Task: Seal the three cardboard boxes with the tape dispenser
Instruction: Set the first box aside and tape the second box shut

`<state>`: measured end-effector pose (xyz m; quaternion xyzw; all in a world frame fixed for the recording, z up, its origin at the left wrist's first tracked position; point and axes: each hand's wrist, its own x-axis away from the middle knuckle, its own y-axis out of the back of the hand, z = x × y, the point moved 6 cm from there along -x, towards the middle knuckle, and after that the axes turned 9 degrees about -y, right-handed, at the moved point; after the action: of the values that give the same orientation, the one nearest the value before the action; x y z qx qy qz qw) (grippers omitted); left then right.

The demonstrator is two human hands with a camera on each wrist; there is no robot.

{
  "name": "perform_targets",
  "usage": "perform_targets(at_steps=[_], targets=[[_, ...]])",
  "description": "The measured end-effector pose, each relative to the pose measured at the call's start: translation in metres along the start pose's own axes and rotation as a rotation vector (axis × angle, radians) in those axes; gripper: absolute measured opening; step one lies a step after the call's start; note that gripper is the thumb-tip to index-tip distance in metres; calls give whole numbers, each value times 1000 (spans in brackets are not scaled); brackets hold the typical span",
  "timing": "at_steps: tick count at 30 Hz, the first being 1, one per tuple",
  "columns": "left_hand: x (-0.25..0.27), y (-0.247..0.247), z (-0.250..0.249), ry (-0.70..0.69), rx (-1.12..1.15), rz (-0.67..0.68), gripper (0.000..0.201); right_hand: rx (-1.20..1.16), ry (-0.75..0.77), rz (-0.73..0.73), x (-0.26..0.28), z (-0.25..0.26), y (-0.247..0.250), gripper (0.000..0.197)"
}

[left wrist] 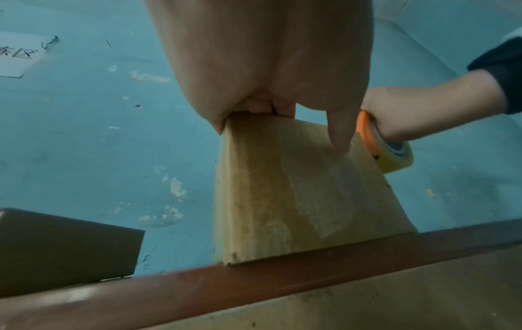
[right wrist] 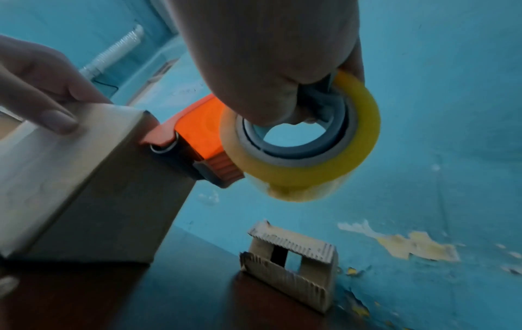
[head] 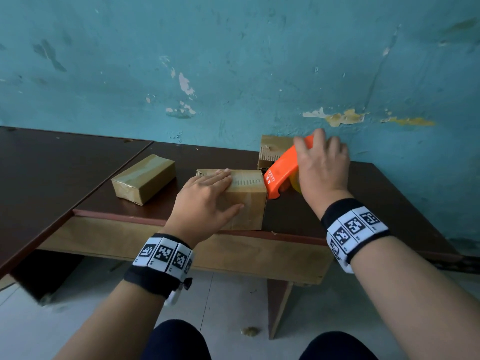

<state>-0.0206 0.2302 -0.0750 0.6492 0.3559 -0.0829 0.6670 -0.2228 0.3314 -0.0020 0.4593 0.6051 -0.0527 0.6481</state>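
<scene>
At the near edge of the dark table (head: 389, 193), the middle box (head: 244, 201) is the one in work. Left hand (head: 205, 201) lies flat on its top, fingers straight and pressing, thumb down the near face; nothing gripped. Right hand (head: 322, 170) is wrapped round the orange tape dispenser (head: 281, 170), fingers curled through the core of the yellowish tape roll (right wrist: 299, 138). Dispenser nose sits against the box's upper right edge.

Other two: left box (head: 144, 179) looks glossy with tape all over, probably done. Far box (right wrist: 291, 265) by the wall (head: 233, 61), right of centre, has an open gap and ragged flaps, so not sealed.

Risks from here:
- Middle box sits right at the table lip. A pull toward the near side could drag it off; only flat palm pressure holds it.
- Corrugated edge looks frayed, so tape may not bond there and could lift.
- Nose is tilted onto the corner. If the angle slips, tape wrinkles or folds on itself.
- Left fingertips are near the tape path and cutter end.
- Can't tell whether the tape has tacked to the box.
</scene>
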Motion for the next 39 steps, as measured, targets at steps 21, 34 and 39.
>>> perform_targets(at_steps=[21, 34, 39], targets=[[2, 8, -9, 25, -5, 17, 74, 22, 318, -348, -8, 37, 33, 18], [4, 6, 7, -11, 34, 6, 72, -100, 112, 252, 9, 19, -7, 26], [6, 6, 6, -11, 33, 0, 73, -128, -426, 695, 23, -39, -37, 8]])
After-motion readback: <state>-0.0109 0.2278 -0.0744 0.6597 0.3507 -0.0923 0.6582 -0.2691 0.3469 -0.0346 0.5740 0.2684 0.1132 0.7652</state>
